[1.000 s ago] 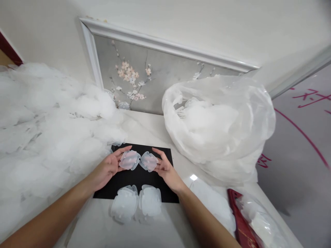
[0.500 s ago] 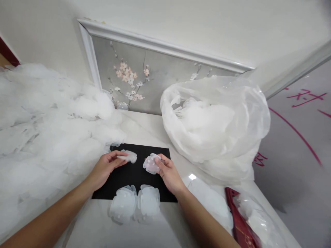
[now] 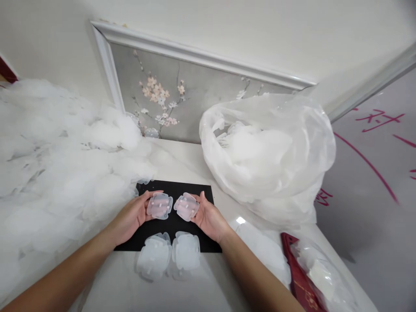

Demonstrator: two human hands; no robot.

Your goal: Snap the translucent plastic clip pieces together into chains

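The loosely curled left hand holds a translucent piece; the right hand, likewise, a matching piece. Magenta handwriting (partly cut off) marks the gray board.

Toward seven o'clock, translucent pieces partly veil the fingers; picture edges crop the white heap at nine, red writing at three, red case at five.

The left hand holds a translucent piece, and the right hand holds a second piece, a little apart from it, above the black mat. Two small stacks lie side by side across the mat's front edge. On the worktop, a large whitish pile is at left; an open plastic bag is at right.
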